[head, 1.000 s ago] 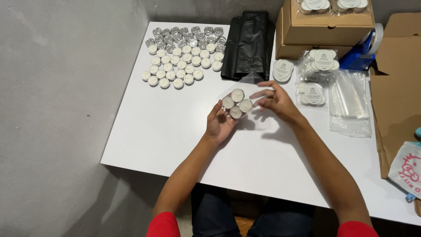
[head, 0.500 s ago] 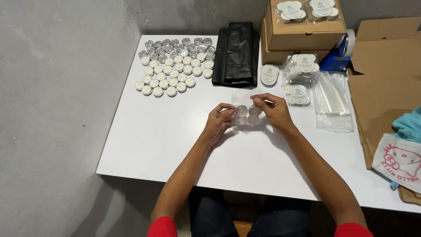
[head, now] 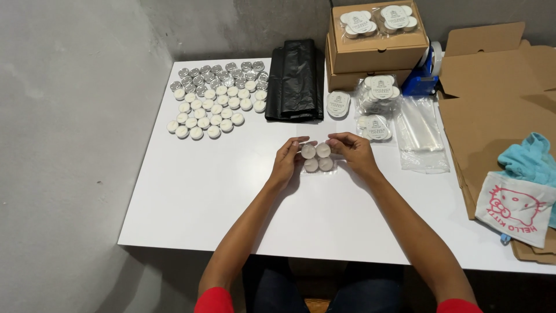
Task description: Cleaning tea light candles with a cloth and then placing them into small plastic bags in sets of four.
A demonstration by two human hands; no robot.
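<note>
Two stacked brown cardboard boxes stand at the tabletop's far edge; clear round-labelled candle packs lie before them.

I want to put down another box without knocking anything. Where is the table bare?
Bare: the white table below the loose tealights, left of the left hand, and the near edge beside the forearms. Crowded: the far side, with black bags, cardboard boxes and packed tealight sets.

Four white tealight candles in a clear bag, two-by-two, flat on the white table, mid-front.
</note>
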